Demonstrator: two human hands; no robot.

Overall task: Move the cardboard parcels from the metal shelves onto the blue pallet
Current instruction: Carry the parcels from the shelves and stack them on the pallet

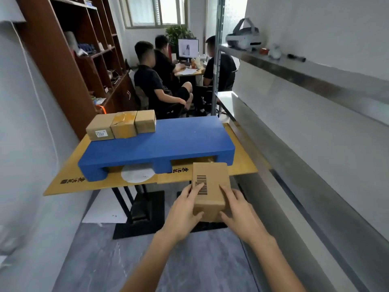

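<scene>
Brown oblong cardboard parcel [210,186] is hanging in the air between both hands, just off the near edge of the yellow wooden tabletop [63,184], right of centre. It is not yet lying on the pallet.

Its long axis is running away from the person, with the far end pointing at the near right leg of the blue plastic pallet [160,142]. The top face is showing a printed barcode [201,185], and the near end face is turning towards the camera.

Left hand [185,211] is gripping the parcel's left side, with its fingers lying over the barcode and its thumb pressing the near end. Right hand [240,211] is gripping the right side the same way, fingers on top and thumb on the near end. Both are clamped on the one parcel.

Count:
- Four parcels are showing in all: one carried and three resting on the pallet.
- The three cardboard parcels are sitting in a touching row at the pallet's far left corner: a labelled one [100,128], a taped one [124,125] and a plain one [145,121].
- One pallet is lying flat on the tabletop.

Grey metal shelves [294,74] are running along the right, and one white headset [244,36] is resting on an upper shelf. Three seated people [151,81] are sitting at a far desk.
</scene>
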